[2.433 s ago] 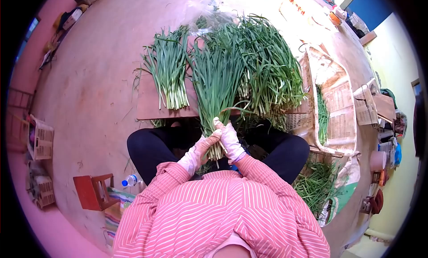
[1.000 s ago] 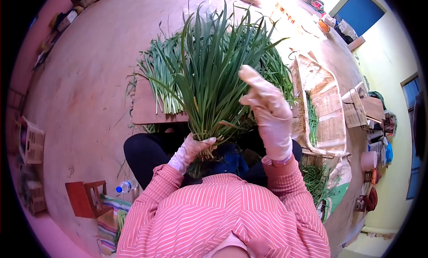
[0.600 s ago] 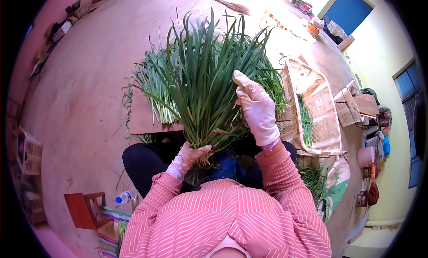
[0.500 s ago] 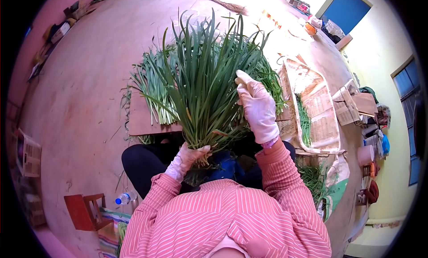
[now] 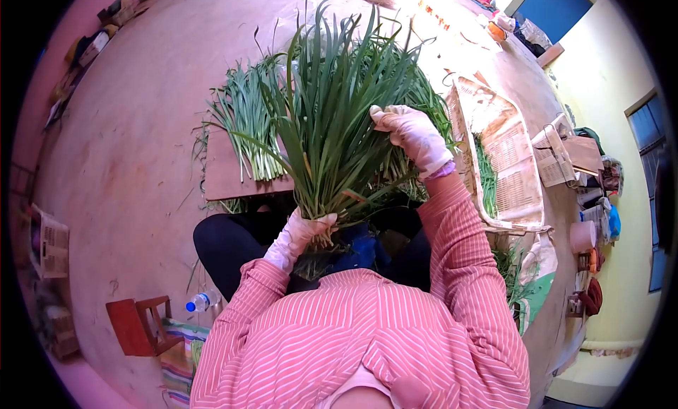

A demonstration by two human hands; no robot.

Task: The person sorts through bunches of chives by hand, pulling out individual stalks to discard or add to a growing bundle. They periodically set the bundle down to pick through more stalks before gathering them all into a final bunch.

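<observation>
A big bunch of garlic chives [image 5: 332, 119] stands upright in front of my chest, leaves fanned out at the top. My left hand [image 5: 300, 232], in a white glove, is wrapped round its pale stem ends. At the bunch's right side, my gloved right hand [image 5: 417, 137] has its fingers pinched together on the outer leaves; exactly how many leaves it holds is hidden. Behind the bunch, a low board [image 5: 236, 181] bears a pile of more chives [image 5: 247, 119], their pale ends towards me.
To the right lies a plastic basket [image 5: 519, 190] with some greens [image 5: 487, 172] inside. A green-and-white sack [image 5: 540, 296] with loose leaves is nearer me. At the left are a water bottle [image 5: 203, 301] and a small red wooden stool [image 5: 134, 328].
My right hand has turned, its fingers now bent in against the bunch's side with the elbow further out. My left hand keeps its grip on the stems. The view has shifted slightly.
</observation>
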